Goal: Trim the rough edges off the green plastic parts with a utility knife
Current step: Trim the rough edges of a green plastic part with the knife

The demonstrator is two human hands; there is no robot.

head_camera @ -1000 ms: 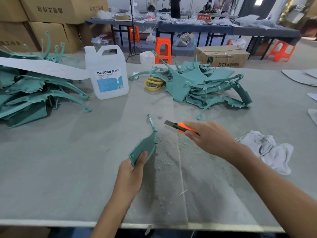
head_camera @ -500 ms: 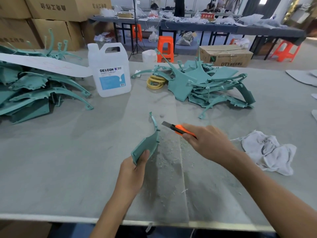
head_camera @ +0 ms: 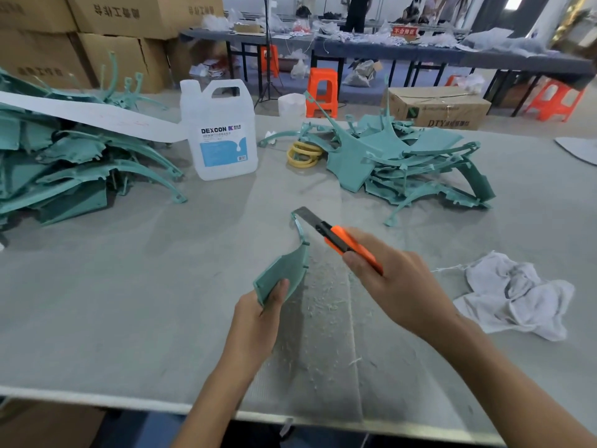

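Pinching the green part (head_camera: 286,270) by its lower end, the left hand (head_camera: 255,321) stands it on edge — thin tip rising beyond that grip. Right of it, the right hand (head_camera: 400,286) wraps the orange utility knife (head_camera: 339,237), blade beside the tip. Light strokes, away from the holding thumb, would serve best. Far beyond both grips: a jug (head_camera: 223,147) reading DEXCON, a box (head_camera: 445,108) reading DTY.

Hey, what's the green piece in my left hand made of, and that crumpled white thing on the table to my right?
The green part looks like moulded plastic, matte and stiff: it keeps its curve, and pale shavings lie beside it. The white cloth looks like soft fabric, maybe cotton: crumpled folds, a loose thread at its edge.
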